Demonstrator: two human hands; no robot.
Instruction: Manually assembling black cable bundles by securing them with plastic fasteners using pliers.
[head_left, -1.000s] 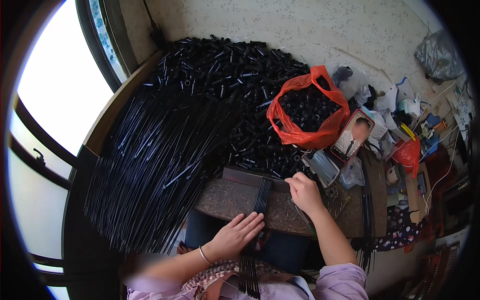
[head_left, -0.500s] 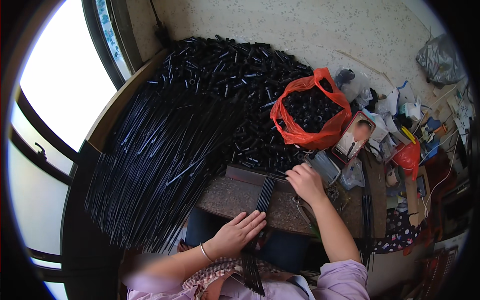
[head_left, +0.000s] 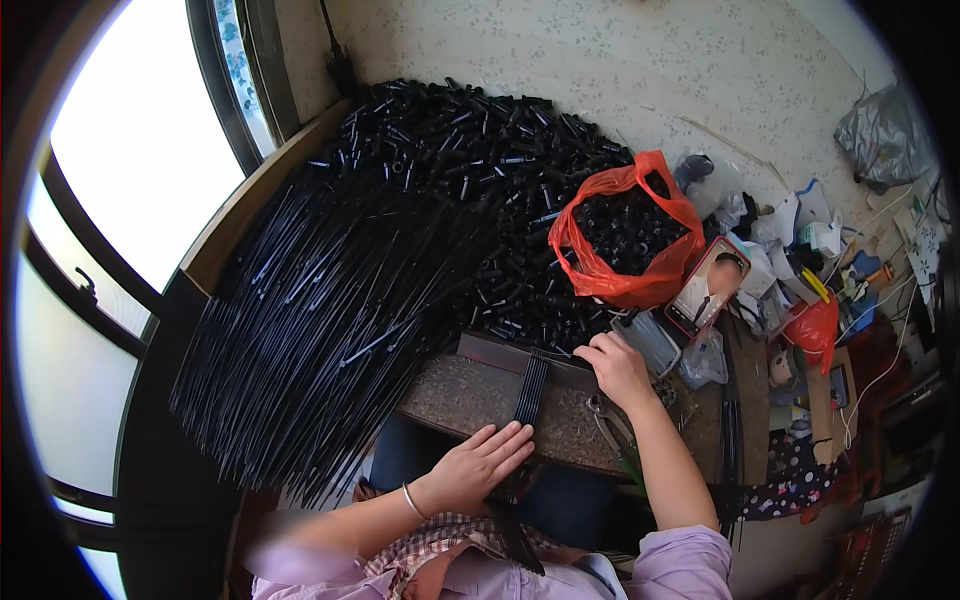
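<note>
The left hand (head_left: 482, 464) lies flat, fingers spread open, pressing the near end of a bundle of thin black rods (head_left: 528, 392) that runs across a small worn wooden board (head_left: 470, 395) on the person's lap. The right hand (head_left: 617, 366) rests at the board's far edge, fingers curled on something small; whether it grips cannot be told. Beyond lies a large heap of black rods (head_left: 320, 300) and short black tubes (head_left: 470, 150), with an orange plastic bag (head_left: 600, 275) of tubes beside it, and pliers (head_left: 605, 425) by the right wrist
</note>
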